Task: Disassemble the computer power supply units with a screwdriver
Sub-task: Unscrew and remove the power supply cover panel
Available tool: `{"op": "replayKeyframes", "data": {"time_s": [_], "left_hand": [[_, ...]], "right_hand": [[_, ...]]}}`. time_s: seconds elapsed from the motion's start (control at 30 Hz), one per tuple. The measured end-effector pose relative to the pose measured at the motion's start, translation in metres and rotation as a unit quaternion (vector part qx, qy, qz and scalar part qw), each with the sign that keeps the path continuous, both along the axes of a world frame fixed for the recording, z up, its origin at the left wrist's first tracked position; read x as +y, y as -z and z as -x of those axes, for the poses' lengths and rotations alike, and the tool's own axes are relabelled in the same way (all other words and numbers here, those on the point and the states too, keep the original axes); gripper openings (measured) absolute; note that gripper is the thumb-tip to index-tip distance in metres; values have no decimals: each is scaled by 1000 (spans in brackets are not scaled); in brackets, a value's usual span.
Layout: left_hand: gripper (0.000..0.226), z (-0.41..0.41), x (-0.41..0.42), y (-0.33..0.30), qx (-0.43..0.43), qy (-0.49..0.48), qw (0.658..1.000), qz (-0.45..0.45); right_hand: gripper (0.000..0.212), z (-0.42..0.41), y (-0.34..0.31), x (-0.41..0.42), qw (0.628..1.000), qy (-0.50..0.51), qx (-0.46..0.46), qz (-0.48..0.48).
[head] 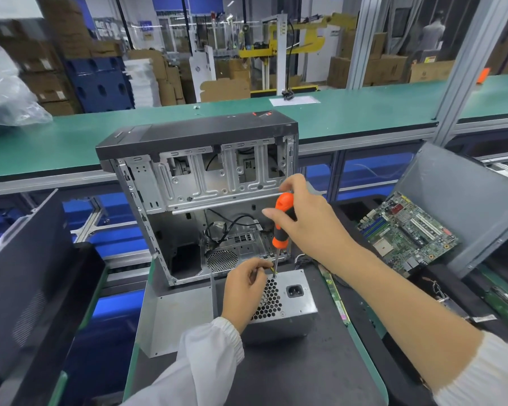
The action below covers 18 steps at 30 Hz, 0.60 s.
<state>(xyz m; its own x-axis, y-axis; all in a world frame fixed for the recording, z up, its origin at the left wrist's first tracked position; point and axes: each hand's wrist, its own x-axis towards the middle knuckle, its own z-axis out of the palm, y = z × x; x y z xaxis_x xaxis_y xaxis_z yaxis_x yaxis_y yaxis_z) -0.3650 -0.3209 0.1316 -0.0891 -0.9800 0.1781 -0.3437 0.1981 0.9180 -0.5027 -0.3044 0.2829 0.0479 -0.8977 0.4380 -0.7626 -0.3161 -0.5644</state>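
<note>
A silver power supply unit lies on the dark mat with its honeycomb fan grille and power socket facing up. My right hand grips the orange and black handle of a screwdriver, which stands almost upright with its tip on a screw at the unit's far top corner. My left hand rests on the grille's left edge and pinches the lower end of the metal shaft between thumb and fingers. Just behind the unit stands an opened, mostly emptied computer case.
A green motherboard leans in a grey bin at right. A narrow memory stick lies right of the unit. A grey side panel lies under the case. A dark case panel stands at left, a green conveyor behind.
</note>
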Motion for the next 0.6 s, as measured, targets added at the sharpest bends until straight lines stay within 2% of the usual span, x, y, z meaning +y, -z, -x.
{"op": "replayKeyframes", "data": {"time_s": [0.1,0.17,0.4,0.53,0.6], "left_hand": [[32,0,-5,2,-19,6,1000,-5],[34,1,-8,2,-22,13,1000,-11],[28,1,-19,-1,2,37,999,-35],[15,2,-29,-6,57,76,995,-42],[15,7,-32,-8,70,95,992,-33]], "right_hand": [[26,8,3,-7,997,7,-77,-18],[22,8,2,-11,995,-1,-97,-24],[38,5,-1,-31,998,-38,-20,-34],[28,13,-3,-44,998,-28,18,-58],[22,12,-3,-48,998,-4,39,-38]]}}
